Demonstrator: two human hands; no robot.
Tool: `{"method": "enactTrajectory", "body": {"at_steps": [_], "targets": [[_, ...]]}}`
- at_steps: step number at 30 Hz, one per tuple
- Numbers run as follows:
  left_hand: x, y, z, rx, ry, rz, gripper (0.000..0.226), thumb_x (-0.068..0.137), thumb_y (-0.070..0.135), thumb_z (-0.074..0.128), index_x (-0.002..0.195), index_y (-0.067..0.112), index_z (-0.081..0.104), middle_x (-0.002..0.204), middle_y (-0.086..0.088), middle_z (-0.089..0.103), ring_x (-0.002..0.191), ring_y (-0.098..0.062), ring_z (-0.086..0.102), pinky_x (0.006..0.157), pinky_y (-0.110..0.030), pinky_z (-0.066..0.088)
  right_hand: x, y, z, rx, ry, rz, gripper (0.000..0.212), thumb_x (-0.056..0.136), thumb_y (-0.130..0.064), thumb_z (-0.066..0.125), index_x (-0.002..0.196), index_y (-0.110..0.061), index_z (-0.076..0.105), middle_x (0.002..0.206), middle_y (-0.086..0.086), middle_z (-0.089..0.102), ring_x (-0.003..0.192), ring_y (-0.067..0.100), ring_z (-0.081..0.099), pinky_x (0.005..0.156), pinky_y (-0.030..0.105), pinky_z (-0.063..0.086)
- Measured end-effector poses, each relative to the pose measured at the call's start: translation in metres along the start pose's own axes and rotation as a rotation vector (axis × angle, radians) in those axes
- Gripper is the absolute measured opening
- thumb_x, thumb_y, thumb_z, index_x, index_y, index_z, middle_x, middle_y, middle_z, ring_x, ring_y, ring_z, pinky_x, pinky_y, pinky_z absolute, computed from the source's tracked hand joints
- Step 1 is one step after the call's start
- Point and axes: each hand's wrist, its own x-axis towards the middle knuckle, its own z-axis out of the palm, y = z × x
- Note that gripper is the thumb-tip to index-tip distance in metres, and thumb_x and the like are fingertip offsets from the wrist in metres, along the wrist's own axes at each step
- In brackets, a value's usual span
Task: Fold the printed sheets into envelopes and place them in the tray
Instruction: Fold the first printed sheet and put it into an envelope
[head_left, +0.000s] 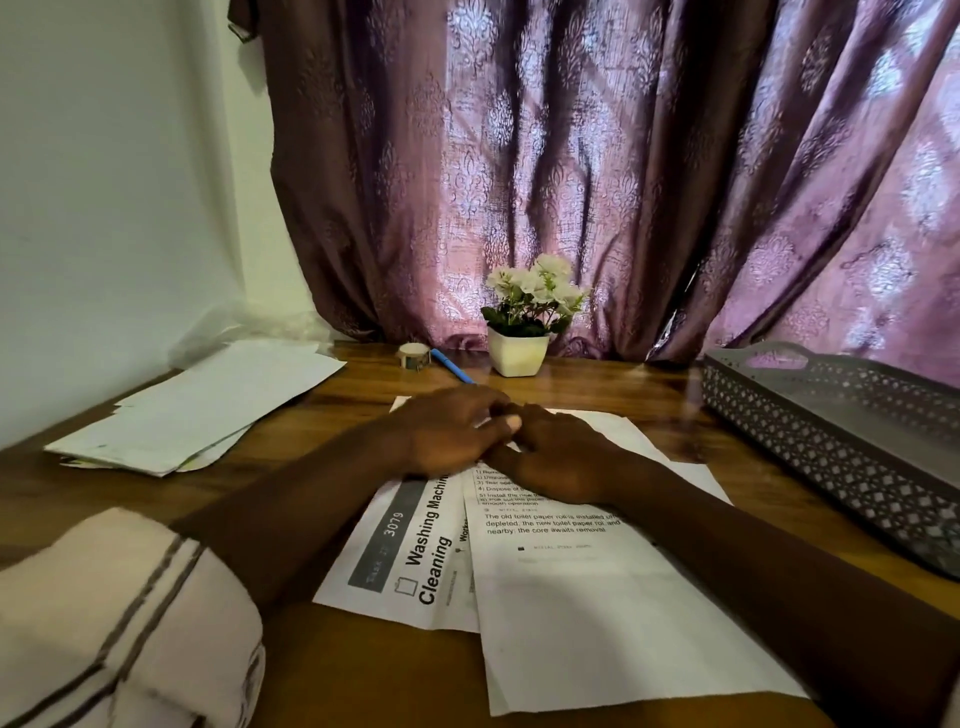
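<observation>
Obs., standing by the desk.

- Curtain (571, 182): purple-brown, patterned, hangs behind the whole far edge of the table (363, 675), which is wooden.
- Tray (831, 447): grey, perforated walls, on the person's right side of the table, running from the curtain toward the near edge. The near wall hides its floor, so contents cannot be read from here.
- Loose stack of papers (208, 405): far left of the table, pale sides up, edges uneven.
- Top printed sheet (597, 613): flat in front of the person at table centre, apart from the tray. It overlaps a second printed sheet (415, 561) headed "Washing Machine Cleaning", which sticks out to the left from beneath it.
- Sleeve (119, 613): cream with dark stripes, lower left.
- Left hand (447, 431): palm down on the far part of the sheets, fingers stretched nearly straight and pressing, thumb touching the other hand.
- Right hand (556, 457): knuckles up on the top sheet, just beside the left. Its fingertips are tucked from sight, so I cannot tell whether they pinch the paper or only rest on it.
- White square pot (518, 353): at the curtain's foot, upright, holding white flowers (535, 291) with green leaves.
- Blue pen (452, 366): lying left of the pot.
- Tape roll (414, 356): just beside the pen's far end.
</observation>
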Motion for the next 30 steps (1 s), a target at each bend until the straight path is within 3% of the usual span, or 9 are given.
{"method": "enactTrajectory", "body": {"at_steps": [4,8,14,19,21,22,25,27,30], "targets": [[0.0,0.003,0.007,0.118,-0.13,-0.06,0.06,0.106,0.059,0.021,0.16,0.034,0.029,0.17,0.009,0.021,0.157,-0.013,0.017,0.127,-0.039,0.014,0.001,0.011,-0.001,-0.13,-0.115,0.285,0.113,0.076,-0.096,0.022,0.163,-0.027,0.003,0.172,0.007,0.0,0.157,0.033,0.0,0.124,0.055,0.007],[0.001,0.003,0.006,0.157,-0.155,-0.069,0.068,0.102,0.065,0.016,0.162,0.034,0.023,0.171,0.011,0.015,0.158,-0.01,0.009,0.128,-0.043,0.009,0.0,0.017,-0.003,-0.128,-0.112,0.373,0.135,0.058,-0.106,0.018,0.163,-0.023,0.0,0.172,0.009,-0.003,0.157,0.038,-0.002,0.123,0.059,0.004],[-0.003,-0.005,0.006,0.271,-0.192,-0.153,0.104,0.076,0.086,0.0,0.164,0.032,0.003,0.173,0.007,-0.004,0.16,-0.019,-0.003,0.128,-0.053,0.001,0.004,0.021,0.006,-0.133,-0.09,0.37,0.095,0.079,-0.092,0.003,0.16,-0.043,-0.001,0.171,0.007,-0.007,0.155,0.044,-0.011,0.12,0.065,-0.005],[-0.008,-0.019,0.0,0.316,-0.158,-0.291,0.135,0.058,0.101,-0.005,0.164,0.017,-0.002,0.173,-0.004,-0.005,0.16,-0.023,-0.001,0.129,-0.049,0.005,0.005,0.023,0.007,-0.145,-0.09,0.355,0.089,0.082,-0.09,0.004,0.159,-0.047,0.0,0.171,0.008,-0.008,0.154,0.045,-0.012,0.118,0.068,-0.01],[-0.011,-0.021,0.002,0.299,-0.117,-0.285,0.115,0.077,0.093,0.008,0.164,0.017,0.012,0.173,-0.006,0.009,0.158,-0.025,0.013,0.128,-0.047,0.015,0.005,0.023,0.007,-0.15,-0.057,0.313,0.087,0.087,-0.086,0.007,0.161,-0.041,0.005,0.171,0.009,-0.004,0.156,0.039,-0.009,0.119,0.067,-0.01],[-0.013,-0.022,0.002,0.243,-0.051,-0.271,0.102,0.084,0.088,0.017,0.159,0.02,0.029,0.169,-0.006,0.026,0.153,-0.026,0.029,0.124,-0.046,0.026,0.007,0.023,0.007,-0.143,-0.045,0.263,0.084,0.09,-0.082,0.009,0.162,-0.037,0.008,0.171,0.009,-0.001,0.157,0.036,-0.006,0.12,0.066,-0.008],[-0.009,-0.027,-0.006,-0.003,0.308,-0.233,0.053,0.095,0.062,0.054,0.136,0.03,0.058,0.142,0.0,0.061,0.128,-0.023,0.057,0.104,-0.036,0.044,0.013,0.022,0.007,-0.118,-0.044,0.131,0.077,0.097,-0.072,0.015,0.162,-0.03,0.015,0.171,0.008,0.006,0.157,0.032,0.004,0.123,0.062,0.003],[0.008,-0.036,-0.019,0.042,0.468,-0.269,0.044,0.093,0.043,0.069,0.131,0.023,0.062,0.13,-0.006,0.067,0.12,-0.029,0.062,0.095,-0.035,0.046,0.016,0.02,0.008,-0.108,-0.025,0.105,0.076,0.097,-0.071,0.016,0.161,-0.029,0.02,0.17,0.009,0.013,0.156,0.034,0.01,0.122,0.063,0.007],[0.039,-0.046,-0.03,0.033,0.495,-0.356,0.048,0.089,0.035,0.075,0.132,0.018,0.062,0.127,-0.008,0.069,0.117,-0.031,0.064,0.097,-0.038,0.049,0.016,0.019,0.01,-0.101,-0.002,0.092,0.076,0.098,-0.07,0.018,0.159,-0.025,0.026,0.166,0.012,0.021,0.153,0.037,0.015,0.12,0.064,0.01]]}}
